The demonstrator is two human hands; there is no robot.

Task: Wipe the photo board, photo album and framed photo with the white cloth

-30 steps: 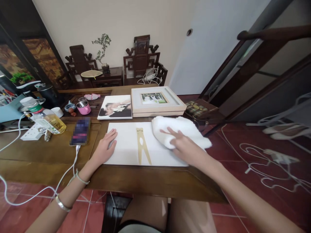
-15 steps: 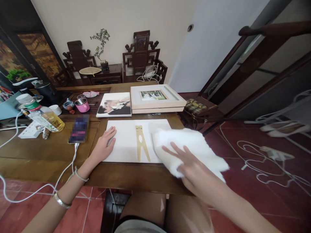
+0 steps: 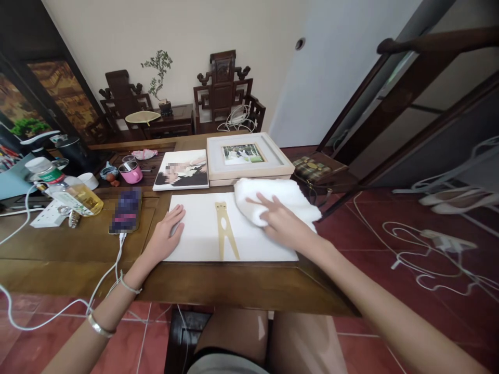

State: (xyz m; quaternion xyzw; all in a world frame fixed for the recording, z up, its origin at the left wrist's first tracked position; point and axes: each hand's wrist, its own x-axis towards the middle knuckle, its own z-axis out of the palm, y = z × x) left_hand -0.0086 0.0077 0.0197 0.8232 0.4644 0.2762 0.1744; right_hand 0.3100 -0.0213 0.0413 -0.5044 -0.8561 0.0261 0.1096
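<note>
A white board or panel (image 3: 198, 228) lies flat near the table's front edge. On it is a tan, A-shaped fold-out stand (image 3: 225, 228) with small metal fittings at its top. My left hand (image 3: 166, 232) rests flat on the board's left edge, fingers stretched out and nothing held. My right hand (image 3: 283, 221) presses down on a bunched white towel (image 3: 294, 195) with some fingers extended and the others closed on the cloth. The towel covers the board's upper right corner and hangs past its right edge.
Behind the board sit a photo panel (image 3: 183, 169) and a boxed picture frame (image 3: 249, 156). To the left are a phone (image 3: 127, 210) on a charging cable, an oil-coloured bottle (image 3: 74, 192), a power strip (image 3: 49, 214) and a pink mug (image 3: 131, 172). The table edge is at the right.
My right hand has moved the towel up and to the left, from the board's lower right towards its upper right corner. My left hand stays in place.
</note>
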